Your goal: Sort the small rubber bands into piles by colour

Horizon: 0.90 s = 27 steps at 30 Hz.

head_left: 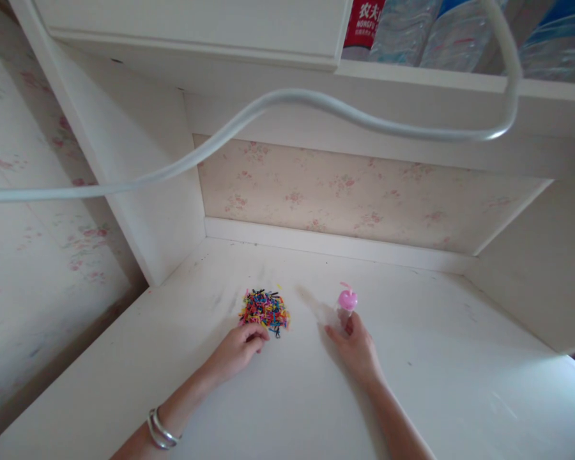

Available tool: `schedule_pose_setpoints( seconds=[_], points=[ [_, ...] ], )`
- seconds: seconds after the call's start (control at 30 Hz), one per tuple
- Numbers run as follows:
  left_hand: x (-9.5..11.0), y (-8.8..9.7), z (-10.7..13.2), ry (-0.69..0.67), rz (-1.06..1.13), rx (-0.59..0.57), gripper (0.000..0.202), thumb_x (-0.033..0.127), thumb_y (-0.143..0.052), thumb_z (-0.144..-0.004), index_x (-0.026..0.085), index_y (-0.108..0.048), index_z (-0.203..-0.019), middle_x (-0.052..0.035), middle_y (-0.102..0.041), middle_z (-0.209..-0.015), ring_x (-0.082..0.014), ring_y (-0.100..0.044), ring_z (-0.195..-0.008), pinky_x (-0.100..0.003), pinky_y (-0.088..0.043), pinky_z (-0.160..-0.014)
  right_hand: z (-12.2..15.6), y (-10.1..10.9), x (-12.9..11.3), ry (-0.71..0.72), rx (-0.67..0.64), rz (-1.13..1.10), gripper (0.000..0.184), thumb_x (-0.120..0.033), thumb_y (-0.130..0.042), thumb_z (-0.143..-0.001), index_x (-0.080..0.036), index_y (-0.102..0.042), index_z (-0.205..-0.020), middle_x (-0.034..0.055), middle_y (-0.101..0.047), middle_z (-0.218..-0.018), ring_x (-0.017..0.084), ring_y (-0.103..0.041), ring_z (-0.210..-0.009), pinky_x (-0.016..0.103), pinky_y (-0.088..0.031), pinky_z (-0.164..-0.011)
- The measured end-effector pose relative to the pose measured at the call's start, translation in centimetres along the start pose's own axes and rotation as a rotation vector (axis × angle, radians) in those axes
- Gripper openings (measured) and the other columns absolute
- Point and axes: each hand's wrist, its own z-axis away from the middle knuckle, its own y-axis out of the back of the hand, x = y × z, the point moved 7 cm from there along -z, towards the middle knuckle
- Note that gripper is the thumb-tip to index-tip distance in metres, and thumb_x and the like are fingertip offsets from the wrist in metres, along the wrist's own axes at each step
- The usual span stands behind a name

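Observation:
A heap of several small coloured sticks (264, 309) lies on the white desk (287, 390). My left hand (237, 350) rests just below the heap, fingers curled and pinched together at its near edge; what they hold is too small to name. A small clear bottle with a pink cap (346, 304) stands upright to the right of the heap. My right hand (354, 345) is wrapped round the lower part of that bottle.
A grey cable (316, 105) hangs across the view in front of the shelf. Water bottles (412, 29) stand on the shelf above. White side panels close the desk nook left and right. Silver bangles (160, 431) circle my left wrist.

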Motion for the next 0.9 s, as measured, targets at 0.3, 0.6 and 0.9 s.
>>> schedule_pose_setpoints(
  seconds=[0.3,0.6,0.9],
  points=[
    [-0.02,-0.09,0.15,0.001,0.001,-0.010,0.025,0.031,-0.047,-0.077,0.018,-0.065,-0.087,0.0009,-0.061,-0.070,-0.0158,-0.053,-0.068,-0.025,-0.036,-0.064,-0.06,-0.19,0.15,0.005,0.000,0.041,0.039,-0.045,-0.063,-0.069,-0.022,-0.055,-0.099,0.0043,-0.066,-0.090,0.022,-0.062,-0.081,0.031,-0.044,-0.069],
    [-0.01,0.01,0.20,0.008,0.001,0.001,0.025,0.032,-0.048,-0.077,0.019,-0.067,-0.087,0.0005,-0.061,-0.070,-0.0166,-0.054,-0.070,-0.025,-0.038,-0.066,-0.05,-0.21,0.21,0.023,0.009,0.102,0.039,-0.048,-0.061,-0.069,-0.021,-0.055,-0.097,0.0039,-0.065,-0.086,0.021,-0.061,-0.077,0.030,-0.044,-0.067],
    [0.36,0.00,0.25,0.008,0.004,-0.019,0.024,0.032,-0.048,-0.078,0.019,-0.066,-0.087,0.0012,-0.060,-0.070,-0.0162,-0.054,-0.069,-0.025,-0.037,-0.065,0.01,-0.22,0.18,0.015,-0.005,0.128,0.038,-0.050,-0.060,-0.070,-0.021,-0.054,-0.094,0.0041,-0.065,-0.084,0.021,-0.061,-0.074,0.029,-0.043,-0.063]
  ],
)
